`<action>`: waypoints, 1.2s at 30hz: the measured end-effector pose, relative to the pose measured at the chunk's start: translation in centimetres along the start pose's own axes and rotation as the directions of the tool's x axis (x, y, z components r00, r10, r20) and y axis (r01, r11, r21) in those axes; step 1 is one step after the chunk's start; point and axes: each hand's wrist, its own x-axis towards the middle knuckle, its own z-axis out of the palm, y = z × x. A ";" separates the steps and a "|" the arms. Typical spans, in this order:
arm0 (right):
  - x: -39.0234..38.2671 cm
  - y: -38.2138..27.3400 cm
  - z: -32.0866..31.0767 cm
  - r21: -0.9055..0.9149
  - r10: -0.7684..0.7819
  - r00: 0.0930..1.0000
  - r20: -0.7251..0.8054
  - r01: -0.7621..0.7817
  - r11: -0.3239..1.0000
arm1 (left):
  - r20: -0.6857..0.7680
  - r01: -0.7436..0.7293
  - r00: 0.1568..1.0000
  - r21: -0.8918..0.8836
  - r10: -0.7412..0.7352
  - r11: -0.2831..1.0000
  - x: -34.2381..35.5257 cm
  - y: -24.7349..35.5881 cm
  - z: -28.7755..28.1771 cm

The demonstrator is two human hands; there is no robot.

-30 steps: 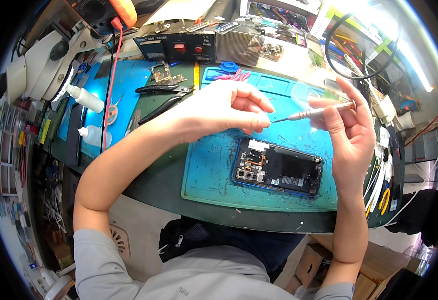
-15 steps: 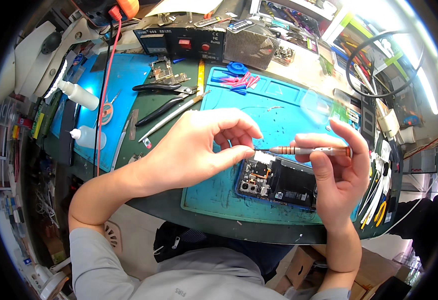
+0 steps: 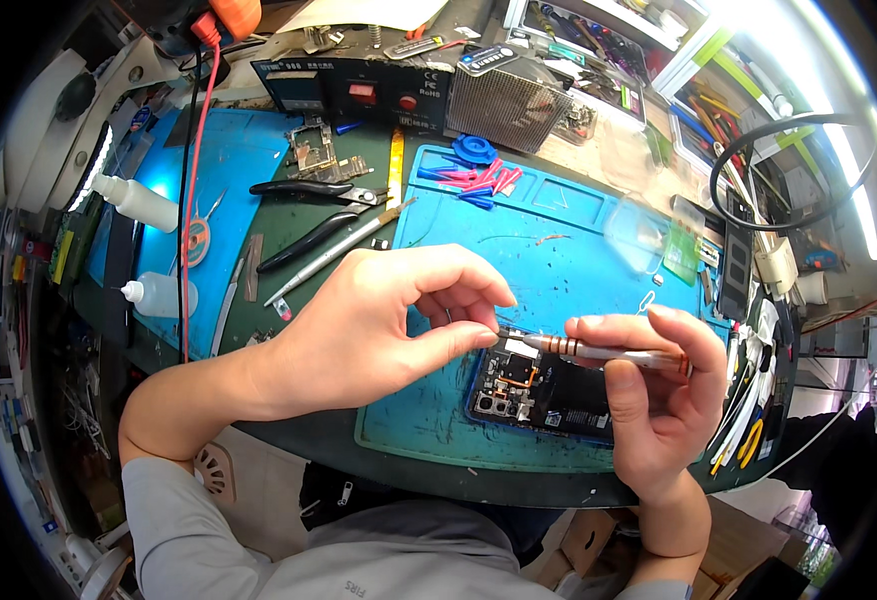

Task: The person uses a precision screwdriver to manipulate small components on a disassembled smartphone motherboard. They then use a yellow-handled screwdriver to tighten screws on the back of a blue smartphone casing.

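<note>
My left hand (image 3: 389, 325) hovers at the upper left end of an opened smartphone (image 3: 564, 405), fingers curled and thumb tip meeting the tip of a slim silver screwdriver (image 3: 604, 352); whether anything small is pinched there I cannot make out. My right hand (image 3: 664, 405) holds this screwdriver, which has orange rings, nearly level above the phone, its tip pointing left. The phone lies back off, showing camera modules, an orange flex cable and a black battery, on a blue silicone mat (image 3: 419, 435). The fingertips hide part of its upper edge.
Pliers (image 3: 309, 240), a silver pen-like tool (image 3: 324, 262) and squeeze bottles (image 3: 159, 295) lie left. Behind are pink and blue plastic pieces (image 3: 474, 180) and a black powered device (image 3: 349, 95). Tweezers and cables (image 3: 749, 430) crowd the right; a black cable loop (image 3: 789, 170) hangs above.
Both hands have moved down toward the phone, left hand also leftward. The screwdriver has lowered to the phone's upper end, still in my right hand. The pliers and pen-like tool show more fully.
</note>
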 end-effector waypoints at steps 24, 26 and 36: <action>0.9 -0.5 -1.2 -0.331 -0.281 0.951 0.127 0.308 0.892 | 0.115 -0.085 0.990 0.054 0.078 0.995 -0.3 -0.3 0.8; 0.9 -0.5 -1.2 -0.334 -0.282 0.950 0.131 0.310 0.890 | 0.158 -0.080 0.985 0.065 0.069 0.995 -0.3 -0.2 0.5; 1.1 -0.4 -0.7 -0.430 -0.303 0.947 0.102 0.317 0.846 | 0.275 0.015 0.961 0.058 -0.030 0.998 -0.5 0.0 0.3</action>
